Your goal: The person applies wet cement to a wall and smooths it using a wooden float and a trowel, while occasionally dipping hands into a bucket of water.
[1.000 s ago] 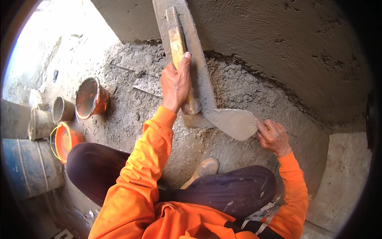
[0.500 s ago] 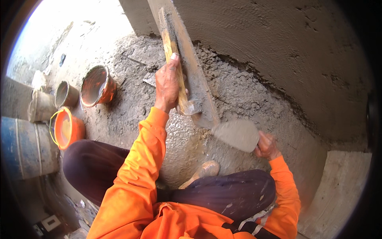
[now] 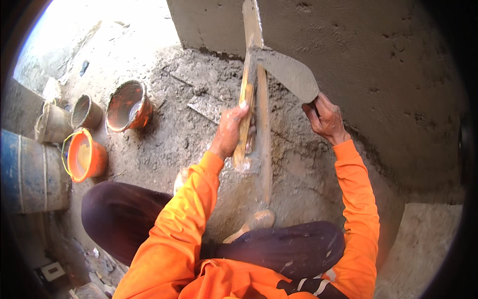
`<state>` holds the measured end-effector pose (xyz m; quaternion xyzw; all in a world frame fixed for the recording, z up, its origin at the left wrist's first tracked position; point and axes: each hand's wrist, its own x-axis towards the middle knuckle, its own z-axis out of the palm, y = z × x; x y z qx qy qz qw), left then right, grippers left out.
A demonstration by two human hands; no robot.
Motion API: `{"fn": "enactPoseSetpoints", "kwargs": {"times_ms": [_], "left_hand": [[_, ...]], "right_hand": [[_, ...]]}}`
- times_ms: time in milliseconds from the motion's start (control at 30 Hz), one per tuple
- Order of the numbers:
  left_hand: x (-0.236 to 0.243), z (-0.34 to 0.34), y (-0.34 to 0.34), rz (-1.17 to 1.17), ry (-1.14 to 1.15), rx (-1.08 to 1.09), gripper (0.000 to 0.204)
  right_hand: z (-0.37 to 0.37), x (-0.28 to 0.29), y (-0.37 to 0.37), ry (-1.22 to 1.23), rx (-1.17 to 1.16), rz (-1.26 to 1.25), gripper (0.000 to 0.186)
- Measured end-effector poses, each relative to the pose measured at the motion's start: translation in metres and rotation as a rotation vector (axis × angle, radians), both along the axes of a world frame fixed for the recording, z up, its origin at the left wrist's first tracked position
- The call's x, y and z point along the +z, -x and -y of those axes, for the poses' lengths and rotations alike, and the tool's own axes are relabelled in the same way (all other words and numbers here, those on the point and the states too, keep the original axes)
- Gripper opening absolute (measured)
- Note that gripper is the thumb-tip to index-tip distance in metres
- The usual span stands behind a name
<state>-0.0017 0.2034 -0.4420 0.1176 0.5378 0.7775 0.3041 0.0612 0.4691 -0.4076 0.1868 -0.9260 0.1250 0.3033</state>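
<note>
My left hand [image 3: 228, 133] is closed round the wooden handle of a long plastering float [image 3: 264, 144], which is turned nearly edge-on. In my right hand [image 3: 326, 121] is a trowel [image 3: 290, 74] with a broad, rounded grey blade, coated in mortar. The blade's tip meets the float close to the far end of its handle. Wet grey mortar [image 3: 294, 164] lies on the ground below both tools, along the foot of a plastered wall [image 3: 358, 60]. The trowel's handle is mostly hidden in my fingers.
To the left stand a bright orange bucket [image 3: 101, 158], a mortar-stained red-orange bucket [image 3: 143, 113], a small grey bucket [image 3: 93, 118], a pale bucket [image 3: 54, 127] and a blue drum [image 3: 31, 174]. My bare foot [image 3: 261, 219] rests on the mortar close to the float's near end.
The trowel has gone from the float's near end up to the far end of its handle. My left hand has shifted right, turning the float more edge-on and straighter away from me.
</note>
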Motion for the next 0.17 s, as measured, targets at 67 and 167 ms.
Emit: {"fn": "enactPoseSetpoints", "kwargs": {"times_ms": [67,167], "left_hand": [[-0.016,0.009,0.009,-0.178,0.01,0.011,0.034],[-0.021,0.017,0.021,-0.215,0.012,0.12,0.049]], "right_hand": [[0.004,0.008,0.011,-0.015,-0.068,-0.027,0.016],[0.003,0.028,0.024,-0.075,-0.126,-0.063,0.019]]}}
